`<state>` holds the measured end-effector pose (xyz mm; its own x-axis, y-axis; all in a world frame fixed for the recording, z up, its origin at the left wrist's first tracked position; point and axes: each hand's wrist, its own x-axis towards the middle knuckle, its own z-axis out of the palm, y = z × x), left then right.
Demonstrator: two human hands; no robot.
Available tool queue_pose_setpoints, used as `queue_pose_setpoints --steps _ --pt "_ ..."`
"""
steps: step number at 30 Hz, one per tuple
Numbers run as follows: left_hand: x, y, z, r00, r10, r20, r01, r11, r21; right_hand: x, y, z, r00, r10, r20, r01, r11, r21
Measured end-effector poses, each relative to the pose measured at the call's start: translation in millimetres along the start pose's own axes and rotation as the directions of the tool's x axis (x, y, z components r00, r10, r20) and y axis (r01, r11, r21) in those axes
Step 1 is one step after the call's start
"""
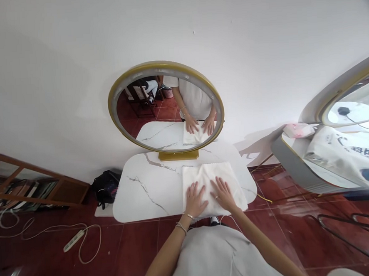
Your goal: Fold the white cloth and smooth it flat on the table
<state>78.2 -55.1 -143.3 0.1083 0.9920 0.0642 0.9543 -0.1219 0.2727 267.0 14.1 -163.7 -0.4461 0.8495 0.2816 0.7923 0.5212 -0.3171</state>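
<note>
Looks like we're pressing the white cloth flat, right of centre on the surface. Left hand and right hand: grip spread wide, nothing pinched. Lifting it would call for fingers under an edge.

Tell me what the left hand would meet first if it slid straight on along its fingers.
The left hand, flat on the white cloth, would probably meet the gold mirror stand, near its right end, though depth is unclear.
</note>
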Motion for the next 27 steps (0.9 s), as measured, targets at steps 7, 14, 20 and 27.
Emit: queue_pose_setpoints --steps 7,14,20,27 --pt "47 20 8 0.987 -0.130 -0.095 0.127 0.991 -0.034 -12 19 -2 0.999 0.017 0.031 -0.014 0.995 -0.102" --pt "76 20 19 0.976 -0.139 -0.167 0.140 0.990 -0.006 9 36 1 0.988 0.145 -0.058 -0.150 0.986 -0.080" --pt "122 23 14 0.969 -0.183 -0.169 0.185 0.983 -0.001 54 62 10 0.984 0.169 -0.060 -0.175 0.978 -0.116" --pt "170 15 16 0.935 -0.260 -0.241 0.257 0.965 -0.042 114 87 13 0.995 0.100 -0.030 -0.103 0.985 -0.137"
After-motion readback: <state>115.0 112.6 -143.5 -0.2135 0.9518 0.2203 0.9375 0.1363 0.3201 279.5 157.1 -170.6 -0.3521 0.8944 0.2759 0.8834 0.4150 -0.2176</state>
